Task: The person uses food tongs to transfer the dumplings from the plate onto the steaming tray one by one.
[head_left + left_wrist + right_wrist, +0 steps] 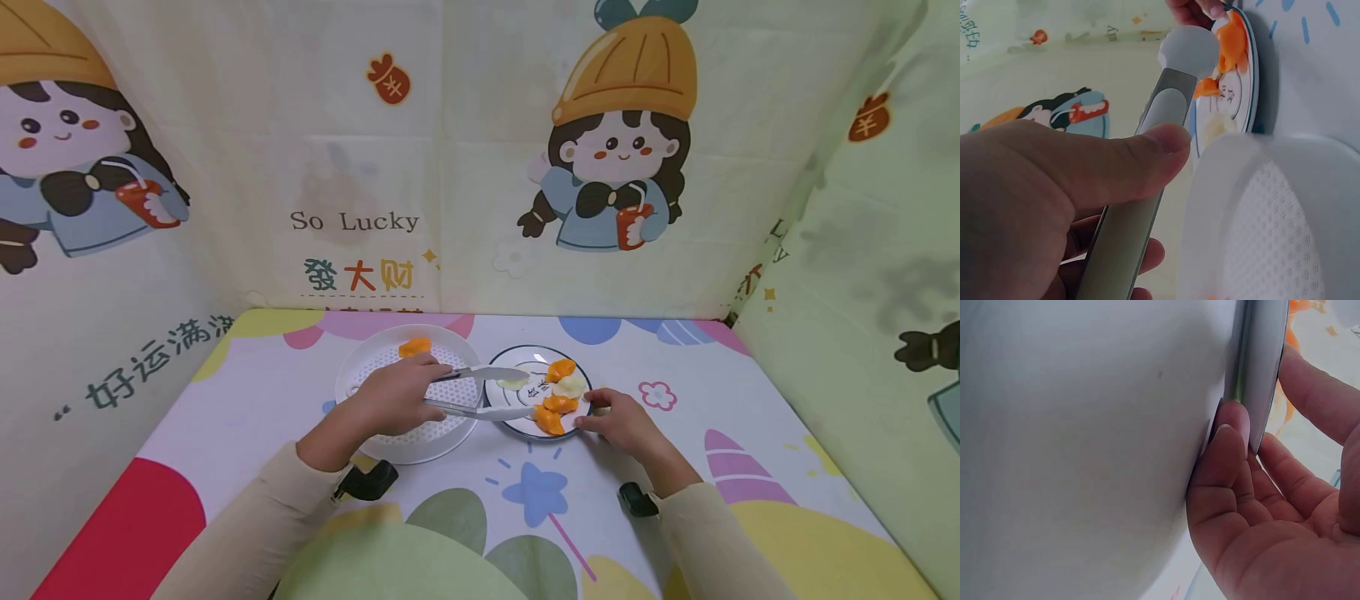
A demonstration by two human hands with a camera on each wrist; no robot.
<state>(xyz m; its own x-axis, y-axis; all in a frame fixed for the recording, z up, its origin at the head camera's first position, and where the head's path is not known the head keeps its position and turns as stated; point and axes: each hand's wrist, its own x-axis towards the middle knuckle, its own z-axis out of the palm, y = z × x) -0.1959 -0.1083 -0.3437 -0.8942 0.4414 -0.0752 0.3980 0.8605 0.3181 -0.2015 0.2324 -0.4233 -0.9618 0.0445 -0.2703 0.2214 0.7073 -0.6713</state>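
Note:
My left hand [397, 398] grips metal tongs [487, 412] with pale tips, thumb along one arm [1129, 165]. The tongs' arms are spread over a white plate [525, 357] with a dark blue rim. On it lie several orange dumpling-shaped pieces [560, 405] and a pale one [568, 387]; another pale piece [512, 384] shows under the upper tong tip. The lower tip reaches right to the orange pieces. My right hand [622, 423] pinches the plate's right edge, thumb at the rim and fingertips [1233, 422] underneath.
A round white perforated tray [408, 454] stands left of the plate, partly behind my left hand, with an orange piece [415, 347] at its far side. A patterned cloth [465, 517] covers the table. Printed curtains [480, 167] enclose the back and sides.

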